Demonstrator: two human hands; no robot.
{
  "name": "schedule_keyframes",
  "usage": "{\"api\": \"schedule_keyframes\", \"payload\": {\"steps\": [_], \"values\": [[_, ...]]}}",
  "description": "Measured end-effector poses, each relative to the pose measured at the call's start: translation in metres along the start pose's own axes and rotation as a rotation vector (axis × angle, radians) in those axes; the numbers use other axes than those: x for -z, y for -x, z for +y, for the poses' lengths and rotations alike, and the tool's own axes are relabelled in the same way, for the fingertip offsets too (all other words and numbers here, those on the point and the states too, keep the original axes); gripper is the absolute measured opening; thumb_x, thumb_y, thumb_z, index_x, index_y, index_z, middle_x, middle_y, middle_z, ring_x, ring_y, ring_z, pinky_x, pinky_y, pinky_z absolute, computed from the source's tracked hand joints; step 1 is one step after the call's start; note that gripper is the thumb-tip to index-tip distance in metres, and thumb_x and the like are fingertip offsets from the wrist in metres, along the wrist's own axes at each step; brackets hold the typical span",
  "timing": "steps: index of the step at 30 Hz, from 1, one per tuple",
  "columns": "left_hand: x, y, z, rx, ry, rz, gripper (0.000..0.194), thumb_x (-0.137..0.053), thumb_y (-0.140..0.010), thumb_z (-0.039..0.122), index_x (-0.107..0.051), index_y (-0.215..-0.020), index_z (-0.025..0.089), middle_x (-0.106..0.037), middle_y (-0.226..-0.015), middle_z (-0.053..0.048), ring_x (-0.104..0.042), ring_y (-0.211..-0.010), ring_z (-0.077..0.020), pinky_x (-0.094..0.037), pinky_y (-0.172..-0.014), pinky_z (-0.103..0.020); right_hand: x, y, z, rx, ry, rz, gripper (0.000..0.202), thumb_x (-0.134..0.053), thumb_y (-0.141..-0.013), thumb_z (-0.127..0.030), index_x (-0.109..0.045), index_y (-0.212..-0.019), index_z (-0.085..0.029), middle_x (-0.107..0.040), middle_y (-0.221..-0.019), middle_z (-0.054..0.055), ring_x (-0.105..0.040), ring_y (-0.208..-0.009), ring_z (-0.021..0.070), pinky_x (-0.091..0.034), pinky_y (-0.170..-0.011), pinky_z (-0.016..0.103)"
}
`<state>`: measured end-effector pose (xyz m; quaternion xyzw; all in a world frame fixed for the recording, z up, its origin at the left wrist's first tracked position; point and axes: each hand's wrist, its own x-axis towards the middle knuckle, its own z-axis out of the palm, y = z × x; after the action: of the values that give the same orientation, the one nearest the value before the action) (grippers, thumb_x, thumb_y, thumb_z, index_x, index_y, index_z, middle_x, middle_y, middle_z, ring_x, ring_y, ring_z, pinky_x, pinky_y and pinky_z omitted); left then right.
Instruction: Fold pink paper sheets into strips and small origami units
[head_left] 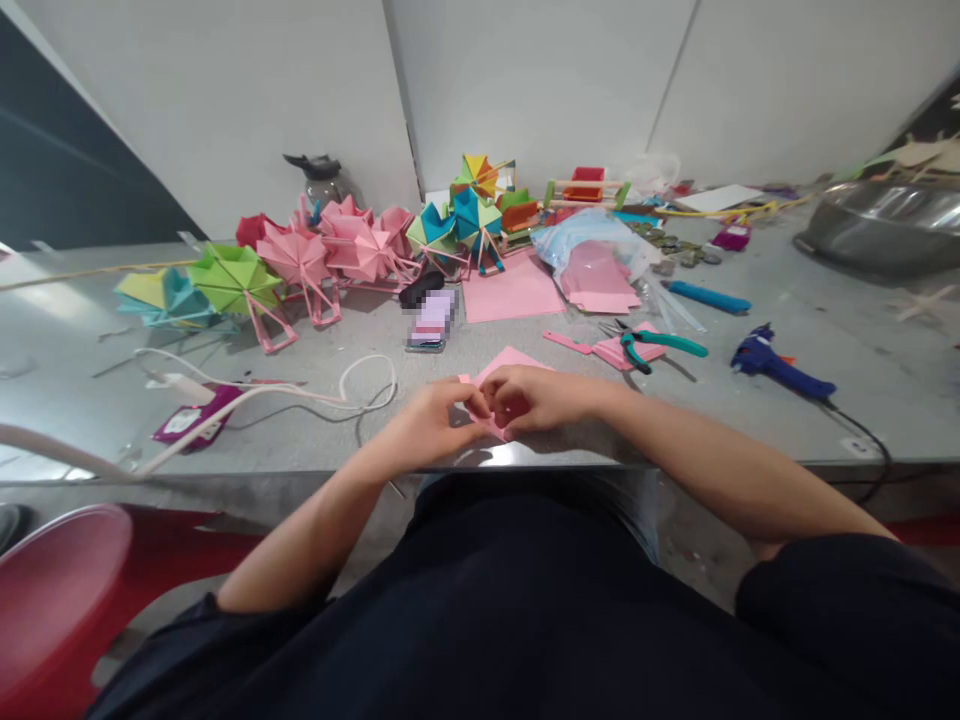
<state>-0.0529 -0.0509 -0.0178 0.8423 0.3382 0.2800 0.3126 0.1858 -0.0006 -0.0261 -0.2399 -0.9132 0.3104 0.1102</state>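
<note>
Centrally, the folded pink paper [510, 358] lies on the bench [780, 430] near its front edge, one corner pointing away from the body; overlap by the fingers hides any long axis. The left hand [431, 425] meets it from the left, the right hand [544, 395] from the right, neither clearly nearer. Both have thumb and fingers curled at the paper; whether they pinch or merely press it cannot be told.

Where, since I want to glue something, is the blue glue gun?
In the head view, the glue gun lies on the table's right side, just right of the teal-handled pliers.
</note>
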Motion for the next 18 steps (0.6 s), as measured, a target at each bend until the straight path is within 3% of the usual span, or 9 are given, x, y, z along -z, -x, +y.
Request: {"api": "schedule_keyframes", "payload": {"steps": [3, 5, 9, 12, 15, 18], "values": [[-0.019, 0.01, -0.001, 0.049, 0.028, 0.141, 0.007, -0.079, -0.091, 0.025, -0.074, -0.092, 0.021, -0.079, -0.092, -0.003, -0.073, -0.089, -0.0198, -0.056, -0.088, -0.035, 0.0, 0.001, -0.002, -0.018, 0.047, 0.015, 0.014, -0.087, -0.082, -0.023, -0.075, -0.087, -0.022, -0.071, -0.113, 0.009, -0.063, -0.115, 0.0283, -0.05, -0.108, 0.045], [-0.028, 0.012, -0.002, 0.054, 0.024, 0.173, 0.016, -0.079, -0.091, 0.025, -0.073, -0.105, 0.021, -0.08, -0.102, -0.004, -0.074, -0.097, -0.0213, -0.057, -0.092, -0.036, 0.0, 0.003, -0.003, -0.057, 0.036, 0.019, 0.016, -0.088, -0.083, -0.026, -0.075, -0.092, -0.023, -0.07, -0.117, 0.009, -0.061, -0.12, 0.0296, -0.049, -0.112, 0.047], [-0.035, 0.01, -0.005, 0.096, 0.014, 0.119, 0.055, -0.08, -0.091, 0.029, -0.059, -0.142, 0.025, -0.076, -0.129, -0.009, -0.074, -0.101, -0.0216, -0.058, -0.091, -0.036, 0.002, 0.008, -0.002, -0.089, -0.064, 0.02, 0.026, -0.088, -0.081, -0.028, -0.077, -0.104, -0.025, -0.07, -0.13, 0.009, -0.061, -0.125, 0.0313, -0.051, -0.113, 0.047], [-0.036, 0.009, -0.005, 0.141, 0.054, 0.077, 0.076, -0.081, -0.09, 0.03, -0.044, -0.157, 0.026, -0.075, -0.132, -0.011, -0.075, -0.098, -0.0219, -0.058, -0.089, -0.036, 0.004, 0.01, -0.001, -0.1, -0.147, -0.024, 0.02, -0.085, -0.083, -0.031, -0.078, -0.1, -0.023, -0.07, -0.132, 0.01, -0.065, -0.119, 0.0305, -0.056, -0.105, 0.045], [-0.037, 0.01, -0.004, 0.156, 0.06, 0.087, 0.081, -0.082, -0.089, 0.029, -0.042, -0.159, 0.026, -0.075, -0.131, -0.011, -0.075, -0.101, -0.0235, -0.058, -0.091, -0.037, 0.007, 0.009, 0.0, -0.091, -0.166, -0.059, 0.016, -0.084, -0.084, -0.035, -0.076, -0.084, -0.021, -0.068, -0.134, 0.012, -0.066, -0.117, 0.0304, -0.058, -0.101, 0.044], [-0.037, 0.013, -0.004, 0.161, 0.04, 0.093, 0.074, -0.081, -0.091, 0.03, -0.046, -0.156, 0.027, -0.078, -0.121, -0.008, -0.075, -0.101, -0.0235, -0.058, -0.092, -0.036, 0.009, 0.007, 0.0, -0.047, -0.172, -0.068, 0.01, -0.08, -0.087, -0.03, -0.075, -0.083, -0.022, -0.069, -0.131, 0.011, -0.063, -0.125, 0.0305, -0.057, -0.105, 0.044]]}}
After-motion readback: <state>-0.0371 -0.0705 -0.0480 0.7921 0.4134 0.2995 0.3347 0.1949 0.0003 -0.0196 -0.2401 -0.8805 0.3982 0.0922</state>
